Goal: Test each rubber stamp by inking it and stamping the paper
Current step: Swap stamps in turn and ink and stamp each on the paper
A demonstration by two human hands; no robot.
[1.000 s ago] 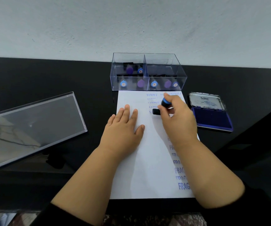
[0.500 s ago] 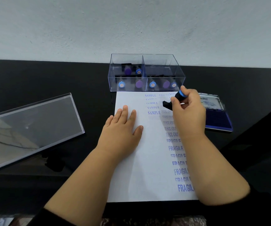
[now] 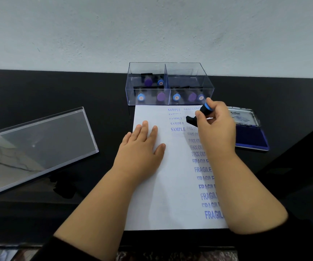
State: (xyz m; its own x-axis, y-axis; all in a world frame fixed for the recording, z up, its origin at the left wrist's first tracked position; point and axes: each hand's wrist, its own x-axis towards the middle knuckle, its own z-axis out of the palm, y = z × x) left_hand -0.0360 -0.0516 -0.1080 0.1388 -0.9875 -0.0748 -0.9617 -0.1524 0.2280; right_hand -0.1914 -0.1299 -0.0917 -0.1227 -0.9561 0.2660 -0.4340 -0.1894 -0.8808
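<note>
- The right hand (image 3: 215, 129) is grasping a stamp (image 3: 199, 114) by its handle, fingers and thumb curled round the black barrel below the blue cap; the black base is tilting off the paper (image 3: 151, 204), over the top right of the sheet.
- The left hand (image 3: 141, 147) is lying flat, fingers straight, pressing the paper to the dark surface (image 3: 38, 87) and grasping nothing.
- Step in hand, as judged: the stamp is being carried between the paper and the ink pad (image 3: 251, 136), which is lying open just right of the sheet. Whether it is heading for ink or for the box cannot be told.
- Rows reading SAMPLE, FAX OUT and FRAGILE are showing on the sheet, so several stamps appear tested.
- The next move is calling for the base to be brought down level, to ink or print evenly.
- The clear box (image 3: 169, 85) is standing at the sheet's far edge, split by a divider into two compartments, each holding stamps with blue or purple caps.
- Its clear lid (image 3: 35, 147) is lying apart, to the left.
</note>
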